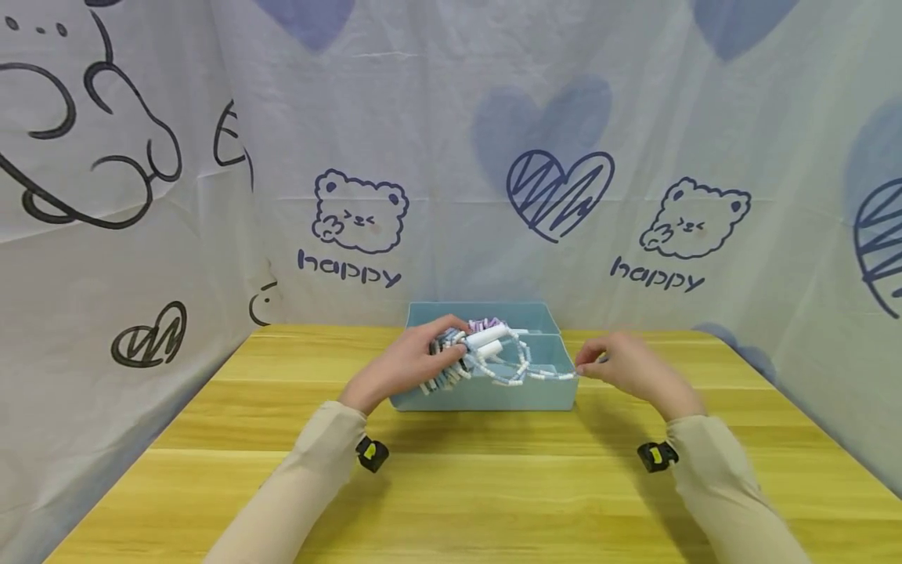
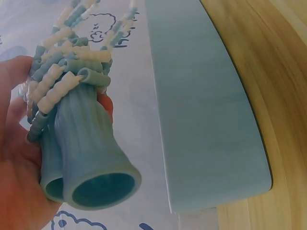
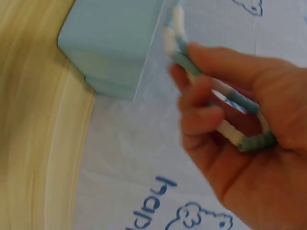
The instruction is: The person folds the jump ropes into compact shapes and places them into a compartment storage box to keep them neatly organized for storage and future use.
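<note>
A bundled jump rope strung with white and blue beads [image 2: 72, 62] is gripped in my left hand [image 1: 414, 356]. Two flared blue handles [image 2: 98, 153] lie together below the wrapped beads in the left wrist view; their ends are hollow. In the head view the handles [image 1: 488, 337] look almost white. A loose length of beaded cord [image 1: 553, 376] stretches right to my right hand [image 1: 629, 368], which pinches its looped end [image 3: 256, 141]. Both hands are over or beside a light blue box [image 1: 486, 395], the left above its left part and the right by its right edge.
Something purple [image 1: 485, 323] shows inside the box, behind the rope. The box stands at the back of a wooden table [image 1: 493, 486], in front of a printed cloth [image 1: 451, 157]. More of this cloth hangs on the left and right sides.
</note>
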A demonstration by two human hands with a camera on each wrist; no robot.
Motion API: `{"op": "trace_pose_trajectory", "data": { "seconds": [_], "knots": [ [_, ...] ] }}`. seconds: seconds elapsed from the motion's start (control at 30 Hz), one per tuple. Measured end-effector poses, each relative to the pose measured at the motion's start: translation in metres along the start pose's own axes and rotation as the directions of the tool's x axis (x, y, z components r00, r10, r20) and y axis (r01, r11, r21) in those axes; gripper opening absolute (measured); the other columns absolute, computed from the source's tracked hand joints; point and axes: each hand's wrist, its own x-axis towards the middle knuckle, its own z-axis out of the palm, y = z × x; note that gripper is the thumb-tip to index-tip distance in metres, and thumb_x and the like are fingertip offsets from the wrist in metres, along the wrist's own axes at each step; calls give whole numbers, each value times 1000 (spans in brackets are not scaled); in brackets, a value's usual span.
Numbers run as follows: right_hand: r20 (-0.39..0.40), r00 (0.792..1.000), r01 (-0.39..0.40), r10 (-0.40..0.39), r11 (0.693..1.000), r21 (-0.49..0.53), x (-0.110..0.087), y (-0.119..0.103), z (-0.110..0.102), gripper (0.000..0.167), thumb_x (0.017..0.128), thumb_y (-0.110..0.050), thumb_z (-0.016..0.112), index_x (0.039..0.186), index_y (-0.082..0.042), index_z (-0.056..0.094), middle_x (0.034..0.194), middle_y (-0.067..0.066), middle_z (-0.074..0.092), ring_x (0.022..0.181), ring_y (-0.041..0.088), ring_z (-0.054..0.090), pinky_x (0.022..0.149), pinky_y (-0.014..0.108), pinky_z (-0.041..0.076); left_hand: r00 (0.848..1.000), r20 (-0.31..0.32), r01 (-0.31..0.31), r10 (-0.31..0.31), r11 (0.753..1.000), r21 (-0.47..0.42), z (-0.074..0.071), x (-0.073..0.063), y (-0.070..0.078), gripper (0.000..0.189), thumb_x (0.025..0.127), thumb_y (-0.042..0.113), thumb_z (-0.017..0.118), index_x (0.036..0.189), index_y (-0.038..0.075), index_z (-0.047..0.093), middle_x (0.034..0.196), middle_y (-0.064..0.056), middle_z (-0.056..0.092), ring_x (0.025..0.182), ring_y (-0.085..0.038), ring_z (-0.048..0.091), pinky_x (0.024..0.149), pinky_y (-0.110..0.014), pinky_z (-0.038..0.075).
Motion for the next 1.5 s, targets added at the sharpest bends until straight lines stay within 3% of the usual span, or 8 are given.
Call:
{"op": "trace_pose_trajectory", "data": {
  "seconds": [0.3, 0.53, 0.7, 1.0, 1.13, 1.27, 1.37, 1.5],
  "knots": [
    [271, 952, 117, -138, 989, 92, 3, -28, 31, 13, 87, -3, 71, 87, -13, 79, 83, -6, 70, 76, 10, 60, 73, 31, 52, 998, -66, 24, -23, 1000, 6, 0, 1, -3, 30, 101, 43, 53, 129, 34, 53, 75, -3, 60, 54, -19, 50, 50, -36, 47],
    [399, 902, 98, -165, 978, 182, -5, -57, 36, 16, 85, -3, 71, 89, -16, 80, 81, -7, 71, 71, 10, 58, 67, 29, 50, 995, -99, 20, -19, 1000, 14, 2, 0, -4, 30, 102, 39, 52, 131, 38, 52, 71, -3, 60, 53, -20, 52, 49, -37, 49],
    [470, 861, 85, -195, 966, 245, -12, -73, 33, 10, 87, -17, 73, 93, -22, 80, 72, -4, 69, 56, 8, 47, 52, 24, 39, 995, -97, 16, -9, 998, 69, 5, 2, -4, 30, 102, 40, 51, 132, 39, 52, 70, -3, 56, 52, -18, 48, 50, -36, 47],
    [420, 801, 142, -426, 818, 558, -13, -77, 20, 18, 95, -19, 65, 108, -19, 77, 72, 7, 63, 50, 9, 37, 46, 22, 31, 999, -53, 4, 1, 995, 99, 11, 3, -1, 36, 101, 45, 52, 135, 35, 49, 70, -3, 53, 52, -16, 45, 52, -36, 45],
    [419, 782, 143, -461, 788, 599, -14, -79, 16, 21, 97, -17, 62, 113, -15, 75, 75, 18, 62, 51, 10, 37, 47, 22, 31, 999, -38, 13, -10, 997, 79, 13, 3, -1, 38, 100, 45, 52, 136, 34, 48, 72, -4, 55, 55, -16, 48, 53, -36, 46],
    [408, 813, 100, -414, 791, 604, -15, -84, 11, 33, 95, -17, 64, 128, -10, 66, 82, 20, 67, 52, 12, 40, 48, 21, 34, 999, -30, 13, -11, 996, 92, 15, 3, -1, 38, 100, 43, 54, 136, 31, 48, 78, -2, 56, 59, -17, 50, 55, -35, 47],
    [353, 865, 61, -356, 774, 630, -17, -88, 7, 47, 95, -20, 65, 139, -7, 54, 85, 19, 69, 51, 14, 40, 49, 22, 36, 1000, -14, -1, 3, 990, 140, 16, 4, 1, 36, 100, 40, 55, 134, 30, 49, 84, 0, 57, 64, -16, 53, 57, -34, 48],
    [235, 921, 89, -312, 753, 652, -15, -93, 5, 44, 97, -24, 63, 136, -7, 53, 87, 16, 70, 52, 17, 45, 54, 26, 39, 998, 43, -49, 40, 969, 242, 17, 5, 7, 34, 100, 37, 58, 132, 30, 53, 103, 4, 61, 76, -13, 57, 67, -33, 51]
  ]
}}
